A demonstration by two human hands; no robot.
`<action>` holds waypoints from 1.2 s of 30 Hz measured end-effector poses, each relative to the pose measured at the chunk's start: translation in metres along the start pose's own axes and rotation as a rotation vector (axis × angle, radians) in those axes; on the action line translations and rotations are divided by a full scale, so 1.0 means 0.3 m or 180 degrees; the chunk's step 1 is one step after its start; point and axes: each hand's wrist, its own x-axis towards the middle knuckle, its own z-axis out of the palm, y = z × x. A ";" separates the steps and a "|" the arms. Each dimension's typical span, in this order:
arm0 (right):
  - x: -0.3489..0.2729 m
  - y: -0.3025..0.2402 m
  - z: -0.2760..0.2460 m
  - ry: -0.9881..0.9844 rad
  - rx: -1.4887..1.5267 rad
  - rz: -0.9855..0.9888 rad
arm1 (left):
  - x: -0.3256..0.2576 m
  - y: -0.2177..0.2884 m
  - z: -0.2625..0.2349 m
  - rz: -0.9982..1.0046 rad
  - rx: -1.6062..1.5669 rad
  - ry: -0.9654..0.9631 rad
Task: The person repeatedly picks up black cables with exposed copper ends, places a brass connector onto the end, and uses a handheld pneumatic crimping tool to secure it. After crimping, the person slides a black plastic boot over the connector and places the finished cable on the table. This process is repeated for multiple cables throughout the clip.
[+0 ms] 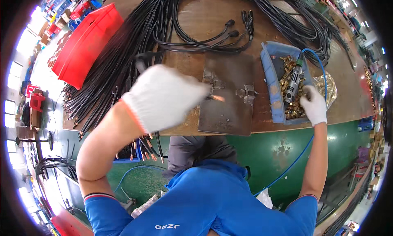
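Observation:
My left hand (166, 98), in a white glove with an orange cuff and blurred by motion, is over the left part of a dark metal plate (227, 117). From its fingertips sticks the bare copper end (217, 98) of a cable; the hand covers most of the rest. Rough metal blocks (247, 94) sit on the plate. My right hand (314, 106), also gloved in white, reaches over the right side of a blue bin (278, 113). Its fingers curl down among small brass fittings (294, 110), and what they hold is hidden. Beside it a grey air tool (293, 86) lies on the fittings.
Long black cables (123, 51) cover the table's left side, their ends hanging over the front edge. Coiled cables (303, 25) lie at the back right. A red bin (88, 43) stands far left. The tool's blue hose (325, 78) runs past my right hand. Crumpled clear plastic (330, 88) lies beside the blue bin.

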 end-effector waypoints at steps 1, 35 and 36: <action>-0.022 0.040 0.002 0.0323 0.0620 0.0016 | -0.025 -0.040 0.013 -0.0235 0.0096 -0.0138; -0.089 -0.818 0.402 -0.1999 0.7166 0.1473 | -0.066 0.059 0.322 -0.1170 -0.1852 0.0888; -0.089 -0.820 0.401 -0.1993 0.7174 0.1486 | -0.066 0.060 0.323 -0.1176 -0.1851 0.0898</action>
